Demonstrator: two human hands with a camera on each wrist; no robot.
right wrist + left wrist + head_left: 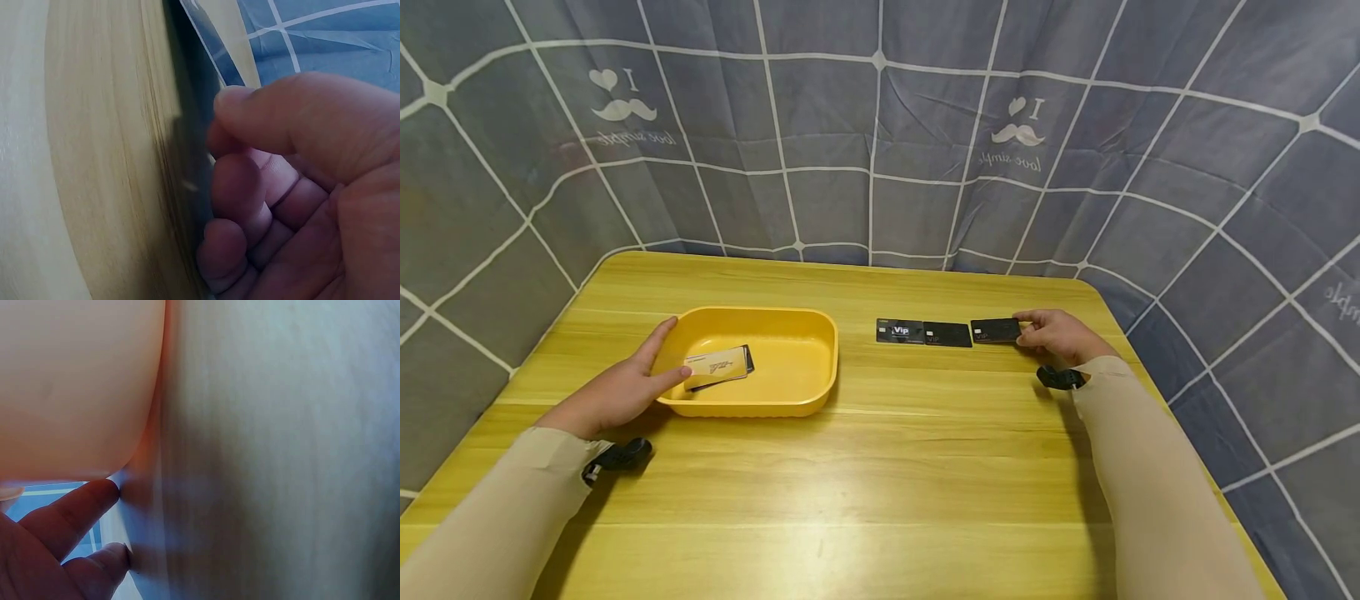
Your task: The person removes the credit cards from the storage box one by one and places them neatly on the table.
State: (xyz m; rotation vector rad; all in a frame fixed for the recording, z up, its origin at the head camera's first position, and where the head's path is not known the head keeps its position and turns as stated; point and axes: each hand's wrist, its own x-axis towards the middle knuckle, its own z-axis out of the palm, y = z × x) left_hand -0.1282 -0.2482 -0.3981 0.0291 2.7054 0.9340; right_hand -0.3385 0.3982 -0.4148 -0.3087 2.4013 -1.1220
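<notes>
On the left, my left hand (613,392) holds the near-left side of a yellow plastic tray (808,410), thumb over the rim and fingers along the outer wall. In the left wrist view, two fingertips (103,490) lie beside the tray's wall (75,394). A gold-toned card (718,365) lies in the tray near the thumb, over a dark card (750,360). My right hand (1063,335) pinches the right end of a black VIP card (995,331) between thumb and fingers, low over the table. In the right wrist view, the card's edge (209,40) stands tilted at the thumb tip.
To the left of the held card, a black VIP card (948,335) and another black card with large "Vip" lettering (898,331) lie end to end. The wood-grain table (865,483) ends at a grey checked curtain (835,117) behind and at both sides.
</notes>
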